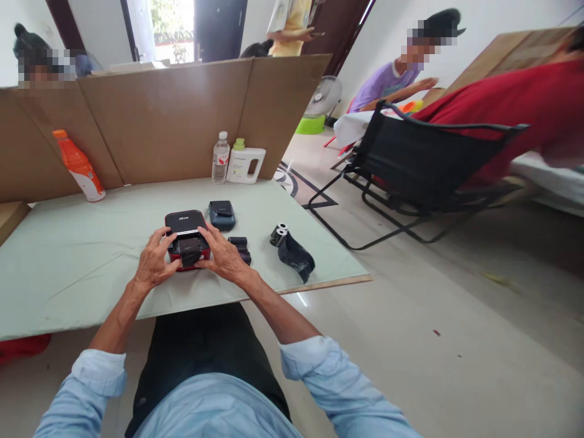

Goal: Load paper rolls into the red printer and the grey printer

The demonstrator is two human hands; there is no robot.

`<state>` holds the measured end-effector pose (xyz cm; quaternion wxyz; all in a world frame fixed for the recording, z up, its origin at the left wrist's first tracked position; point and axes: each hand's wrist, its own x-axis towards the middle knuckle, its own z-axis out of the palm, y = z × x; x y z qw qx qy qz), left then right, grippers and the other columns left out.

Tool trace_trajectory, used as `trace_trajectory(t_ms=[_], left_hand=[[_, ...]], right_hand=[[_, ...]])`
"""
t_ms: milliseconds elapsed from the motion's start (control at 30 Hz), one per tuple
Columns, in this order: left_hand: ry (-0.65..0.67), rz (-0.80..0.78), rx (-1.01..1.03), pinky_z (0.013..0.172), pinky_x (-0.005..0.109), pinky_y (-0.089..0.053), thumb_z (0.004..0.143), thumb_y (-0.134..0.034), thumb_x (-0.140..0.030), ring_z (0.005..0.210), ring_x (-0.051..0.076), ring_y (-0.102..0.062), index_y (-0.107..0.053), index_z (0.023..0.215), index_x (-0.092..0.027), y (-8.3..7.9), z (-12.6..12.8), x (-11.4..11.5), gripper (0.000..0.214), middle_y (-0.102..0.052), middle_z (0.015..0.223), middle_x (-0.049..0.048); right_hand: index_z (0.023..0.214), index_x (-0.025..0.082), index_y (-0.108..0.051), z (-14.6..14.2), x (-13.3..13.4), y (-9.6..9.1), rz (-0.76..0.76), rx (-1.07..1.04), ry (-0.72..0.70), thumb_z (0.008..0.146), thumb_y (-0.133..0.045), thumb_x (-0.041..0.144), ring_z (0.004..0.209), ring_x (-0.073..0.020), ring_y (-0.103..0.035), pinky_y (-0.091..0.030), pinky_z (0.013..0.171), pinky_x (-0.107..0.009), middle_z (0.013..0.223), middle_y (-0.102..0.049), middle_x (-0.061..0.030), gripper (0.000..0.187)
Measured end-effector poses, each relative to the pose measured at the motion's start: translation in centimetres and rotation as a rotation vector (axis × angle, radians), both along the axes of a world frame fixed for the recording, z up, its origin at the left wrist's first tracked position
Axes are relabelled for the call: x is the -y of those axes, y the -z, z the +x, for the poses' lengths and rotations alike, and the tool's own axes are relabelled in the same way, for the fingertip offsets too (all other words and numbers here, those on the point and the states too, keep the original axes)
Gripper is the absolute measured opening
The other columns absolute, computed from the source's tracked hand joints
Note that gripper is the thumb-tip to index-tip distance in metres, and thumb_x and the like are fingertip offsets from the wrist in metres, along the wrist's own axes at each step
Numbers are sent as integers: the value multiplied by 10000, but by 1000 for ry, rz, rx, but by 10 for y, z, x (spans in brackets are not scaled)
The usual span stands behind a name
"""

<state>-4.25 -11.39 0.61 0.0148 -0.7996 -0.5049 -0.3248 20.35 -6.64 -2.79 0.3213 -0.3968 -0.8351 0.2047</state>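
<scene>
Red-black device (186,222) between both curved hands (153,261)

Before a brown cardboard panel (164,121) we see an orange bottle (78,164) and, well apart from it, a clear bottle (221,159) just beside a white jug (238,166). To the right we notice a fan (325,97) and a black folding chair (424,158).

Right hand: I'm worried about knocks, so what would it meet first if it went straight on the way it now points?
The black-and-red device: the right hand points toward it, with fingertips seemingly touching its right side. How firmly is hard to tell.
</scene>
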Motion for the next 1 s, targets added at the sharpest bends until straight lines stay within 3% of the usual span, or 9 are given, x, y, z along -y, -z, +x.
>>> trace_trajectory(t_ms=[433,600,767,867,1000], left_hand=[[-2,-10,-15,1152,546,-529,741,-750,-194,1389,360,-560,-676,1268,-221,-3,1,-4,533,-528,1512,153],[-28,-47,9,1091,541,-569,748,-769,-214,1337,365,-599,-671,1314,-211,1,-1,-1,575,-480,1562,173],[-39,-203,152,1121,567,-548,713,-874,-324,1503,428,-473,-517,1551,-247,16,-11,-11,914,-356,1674,196],[58,-313,236,1164,594,-508,636,-947,-391,1578,459,-362,-342,1670,-246,21,-19,-24,1207,-350,1689,213],[146,-343,316,1259,600,-394,581,-985,-426,1566,453,-389,-221,1710,-191,25,-19,-37,1384,-324,1706,247]], right_hand=[[1624,265,-426,-2,-1,-5,5,33,21,760,-933,284,1541,-409,-446,-523,1137,-602,1722,-360,-193,1003],[1685,276,-312,-4,3,-1,-34,4,36,773,-897,270,1527,-403,-469,-536,1120,-580,1738,-331,-197,1084],[1728,251,-147,-4,10,11,-89,-138,46,771,-857,259,1459,-386,-549,-517,1127,-545,1667,-461,-198,1191],[1725,259,-163,-3,12,19,-145,-161,45,811,-806,262,1317,-377,-657,-543,1071,-533,1531,-614,-175,1118],[1716,249,-203,-3,13,28,-167,-172,42,843,-769,279,1221,-356,-699,-550,1047,-522,1441,-677,-160,1041]])
